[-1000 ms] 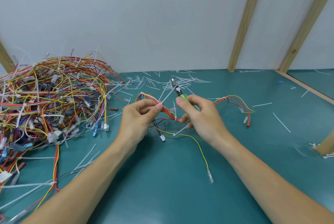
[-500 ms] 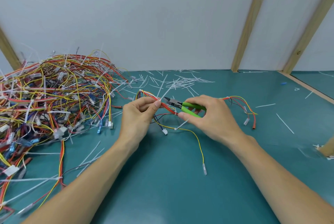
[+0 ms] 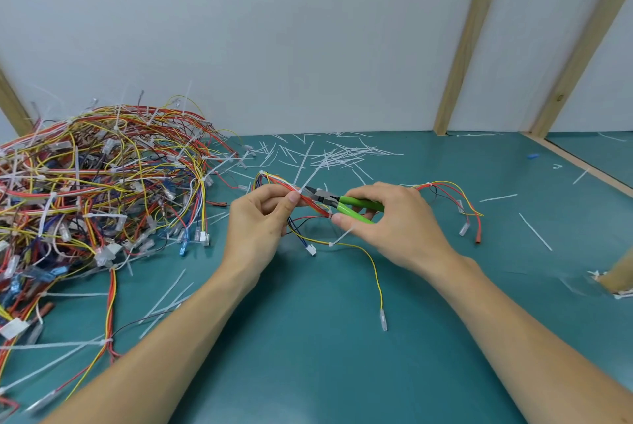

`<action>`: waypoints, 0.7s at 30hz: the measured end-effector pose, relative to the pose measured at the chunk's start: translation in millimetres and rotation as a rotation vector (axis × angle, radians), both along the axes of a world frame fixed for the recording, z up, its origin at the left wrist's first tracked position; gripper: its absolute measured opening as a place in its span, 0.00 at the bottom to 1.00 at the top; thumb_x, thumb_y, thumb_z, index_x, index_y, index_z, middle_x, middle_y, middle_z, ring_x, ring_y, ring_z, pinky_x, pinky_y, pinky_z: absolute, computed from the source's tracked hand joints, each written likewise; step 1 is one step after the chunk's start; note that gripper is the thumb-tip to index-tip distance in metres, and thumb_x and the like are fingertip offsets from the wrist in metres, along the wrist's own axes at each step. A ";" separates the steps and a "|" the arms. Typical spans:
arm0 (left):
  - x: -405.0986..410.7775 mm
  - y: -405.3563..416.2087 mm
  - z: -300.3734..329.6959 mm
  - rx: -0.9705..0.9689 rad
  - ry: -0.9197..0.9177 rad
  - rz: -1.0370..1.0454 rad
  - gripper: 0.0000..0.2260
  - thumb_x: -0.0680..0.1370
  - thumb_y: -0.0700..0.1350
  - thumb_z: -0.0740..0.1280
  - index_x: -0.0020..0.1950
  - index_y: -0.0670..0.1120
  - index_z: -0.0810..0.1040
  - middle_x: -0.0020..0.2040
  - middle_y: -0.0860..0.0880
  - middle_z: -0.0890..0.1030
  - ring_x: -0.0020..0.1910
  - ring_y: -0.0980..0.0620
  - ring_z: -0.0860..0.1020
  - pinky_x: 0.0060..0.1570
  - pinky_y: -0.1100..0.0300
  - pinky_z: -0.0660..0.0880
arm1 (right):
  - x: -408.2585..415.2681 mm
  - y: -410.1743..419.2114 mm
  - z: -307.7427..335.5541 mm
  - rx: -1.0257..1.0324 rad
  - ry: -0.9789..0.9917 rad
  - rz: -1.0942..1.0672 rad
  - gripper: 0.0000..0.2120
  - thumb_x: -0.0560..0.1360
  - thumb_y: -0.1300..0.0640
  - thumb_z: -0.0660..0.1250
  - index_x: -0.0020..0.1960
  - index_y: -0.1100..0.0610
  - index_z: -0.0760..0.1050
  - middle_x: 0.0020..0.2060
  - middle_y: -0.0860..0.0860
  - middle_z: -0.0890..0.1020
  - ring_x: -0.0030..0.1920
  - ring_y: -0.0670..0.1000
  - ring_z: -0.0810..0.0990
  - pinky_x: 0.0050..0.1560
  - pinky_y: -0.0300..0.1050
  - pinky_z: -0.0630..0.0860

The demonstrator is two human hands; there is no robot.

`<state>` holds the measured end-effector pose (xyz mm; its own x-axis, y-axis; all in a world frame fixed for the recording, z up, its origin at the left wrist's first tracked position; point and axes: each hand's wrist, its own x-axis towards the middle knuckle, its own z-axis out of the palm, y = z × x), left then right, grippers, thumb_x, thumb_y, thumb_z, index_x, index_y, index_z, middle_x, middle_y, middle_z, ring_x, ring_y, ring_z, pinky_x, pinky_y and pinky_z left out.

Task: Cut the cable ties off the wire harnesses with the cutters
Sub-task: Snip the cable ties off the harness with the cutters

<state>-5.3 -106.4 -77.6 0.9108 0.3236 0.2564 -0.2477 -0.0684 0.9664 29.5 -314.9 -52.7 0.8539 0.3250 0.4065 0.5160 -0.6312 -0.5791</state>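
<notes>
My left hand pinches a wire harness of red, yellow, black and blue wires just above the green table. My right hand grips green-handled cutters that point left. Their open jaws sit at a white cable tie on the red wires, right beside my left thumb. A second white tie hangs on the yellow wire below my right fingers. The harness trails right to a red terminal and down to a clear terminal on a yellow lead.
A big tangled pile of tied harnesses fills the left of the table. Cut white tie pieces lie scattered behind my hands and at the right. Wooden posts stand against the white back wall.
The cutters swung from pointing up and away to lying level, jaws now at the tie by my left thumb. Both hands shifted slightly; the harness stays held.
</notes>
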 end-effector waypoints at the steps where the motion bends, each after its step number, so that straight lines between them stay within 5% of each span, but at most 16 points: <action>1: 0.0 0.2 -0.3 0.003 -0.005 -0.001 0.06 0.80 0.44 0.70 0.47 0.43 0.83 0.42 0.47 0.87 0.29 0.54 0.65 0.30 0.62 0.68 | 0.1 0.0 0.0 -0.001 -0.001 -0.003 0.14 0.70 0.34 0.74 0.49 0.41 0.84 0.42 0.40 0.83 0.43 0.41 0.81 0.48 0.49 0.79; 21: 0.3 0.4 -1.2 -0.010 -0.047 -0.003 0.06 0.80 0.43 0.70 0.48 0.40 0.82 0.42 0.48 0.87 0.27 0.57 0.67 0.28 0.66 0.69 | 1.8 -2.8 -0.1 0.071 0.055 0.025 0.11 0.71 0.37 0.76 0.46 0.42 0.84 0.38 0.39 0.84 0.43 0.44 0.81 0.48 0.51 0.80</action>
